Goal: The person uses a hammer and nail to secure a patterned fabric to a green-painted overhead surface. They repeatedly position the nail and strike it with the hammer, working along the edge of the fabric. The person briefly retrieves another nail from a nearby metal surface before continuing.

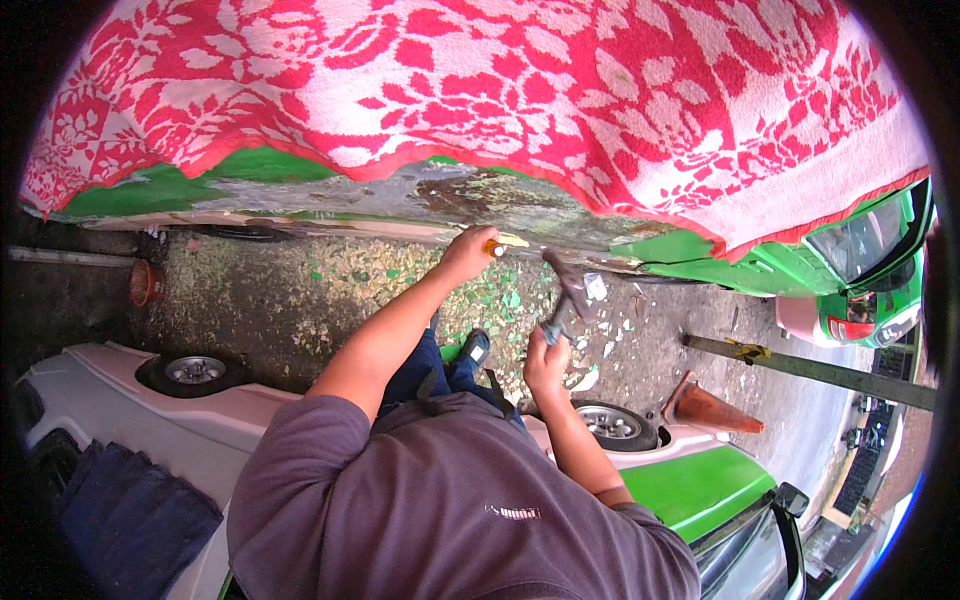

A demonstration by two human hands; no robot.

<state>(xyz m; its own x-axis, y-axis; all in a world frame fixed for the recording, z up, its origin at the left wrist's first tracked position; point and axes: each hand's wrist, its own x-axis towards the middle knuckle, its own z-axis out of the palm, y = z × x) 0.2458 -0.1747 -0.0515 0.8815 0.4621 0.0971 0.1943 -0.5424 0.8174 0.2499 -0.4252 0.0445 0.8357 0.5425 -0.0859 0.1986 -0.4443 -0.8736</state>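
My left hand [469, 253] grips a hand tool with an orange handle [495, 248], held against the lower side of a green car body [375, 191]. Its working end is partly hidden, so its exact kind cannot be told. Lower and to the right, my right hand [546, 360] is closed around the handle of a hammer [568, 285], whose blurred head points up toward the car. Along this side the paint is stripped in patches, showing grey and brown surface. A pink and red floral towel [480, 90] drapes over the upper part of the car.
Green and pale paint flakes [375, 292] litter the ground around my shoe [474, 349]. Close behind me stands another car [247, 409], a dark cloth [135, 517] on it. To the right are an orange traffic cone [709, 405], a long beam [817, 367] and another green car [874, 307].
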